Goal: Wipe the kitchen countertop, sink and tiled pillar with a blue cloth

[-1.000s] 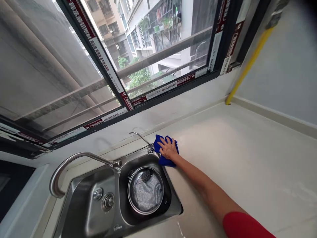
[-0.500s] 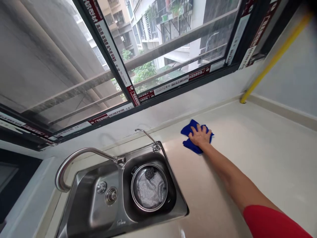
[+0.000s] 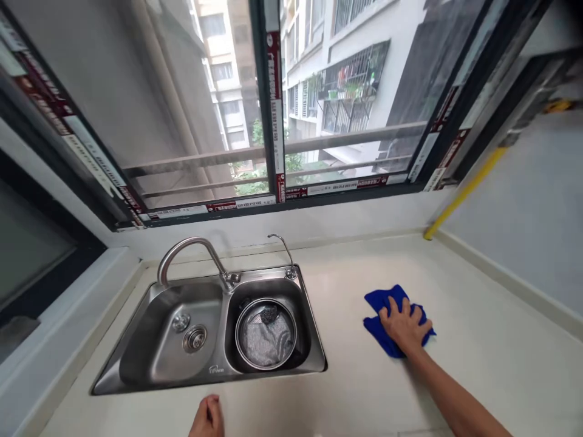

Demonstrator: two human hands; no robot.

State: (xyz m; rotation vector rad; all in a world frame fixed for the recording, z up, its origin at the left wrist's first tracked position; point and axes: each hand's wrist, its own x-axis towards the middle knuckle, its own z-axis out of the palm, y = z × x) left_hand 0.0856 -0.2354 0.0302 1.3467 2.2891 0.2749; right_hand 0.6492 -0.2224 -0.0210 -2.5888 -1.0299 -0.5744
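Note:
My right hand presses down on a blue cleaning cloth on the counter, to the right of the sink. Its fingers are spread and bent over the cloth, which shows bunched around and under them. At the bottom edge, my left hand is partly in view at the counter front, below the sink. Its fingers are curled closed, with no object visible in them. The pale counter carries the cloth and surrounds the sink.
A double steel sink lies to the left. Its right basin holds a round pot with a dark scrubber inside. A large curved faucet and a thin tap stand behind. A yellow pipe rises at the back right corner.
My right hand and the cloth have come nearer along the counter, toward its front. My left hand has come into view at the bottom. The view has turned and levelled.

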